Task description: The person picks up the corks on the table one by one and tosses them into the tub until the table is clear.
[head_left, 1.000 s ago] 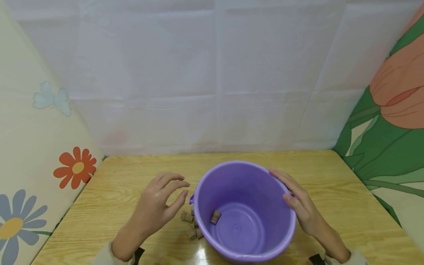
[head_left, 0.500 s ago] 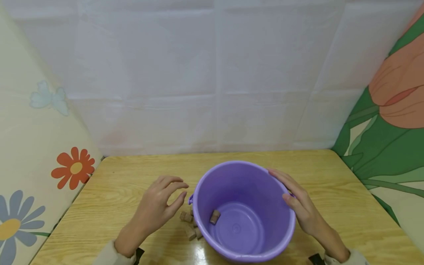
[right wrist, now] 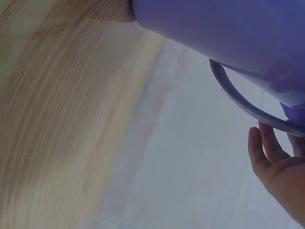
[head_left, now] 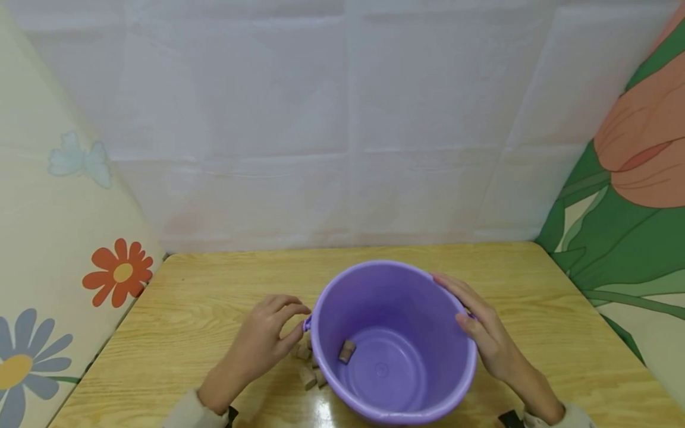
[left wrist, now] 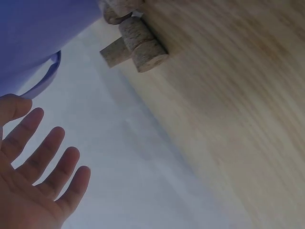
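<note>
Bucket (head_left: 398, 306) on the table (head_left: 214, 276) between two hands, corks (head_left: 307, 377) at its left side.
The left hand (head_left: 259, 342), fingers released and loosely spread, is at the bucket's left side by the handle (left wrist: 49, 79); whether it touches I cannot tell. Just in front, the corks lie bunched against the bucket, partly hidden. Inside, one cork (head_left: 347, 351) rests at the left of the bottom. The right hand (head_left: 489, 330) lies unclenched along the right rim, fingertips and thumb touching it.
</note>
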Demonstrator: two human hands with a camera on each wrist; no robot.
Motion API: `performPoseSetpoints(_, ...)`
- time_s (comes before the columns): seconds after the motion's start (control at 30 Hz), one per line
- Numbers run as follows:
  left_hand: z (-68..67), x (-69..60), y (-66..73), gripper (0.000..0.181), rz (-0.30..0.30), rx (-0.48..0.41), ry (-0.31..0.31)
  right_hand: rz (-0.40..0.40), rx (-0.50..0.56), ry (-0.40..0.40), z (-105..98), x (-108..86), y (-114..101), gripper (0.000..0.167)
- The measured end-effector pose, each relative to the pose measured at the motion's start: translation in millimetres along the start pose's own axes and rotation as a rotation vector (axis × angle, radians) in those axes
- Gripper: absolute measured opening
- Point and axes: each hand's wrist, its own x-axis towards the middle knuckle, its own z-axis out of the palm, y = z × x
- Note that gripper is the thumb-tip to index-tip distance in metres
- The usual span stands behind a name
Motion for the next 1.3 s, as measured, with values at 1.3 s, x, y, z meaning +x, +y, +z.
performPoseSetpoints(1.3,26.1,-15.9,-9.6,0.028,-0.074,0.082,-0.254,0.009,0.032,0.007,2,-0.2,0,0.055)
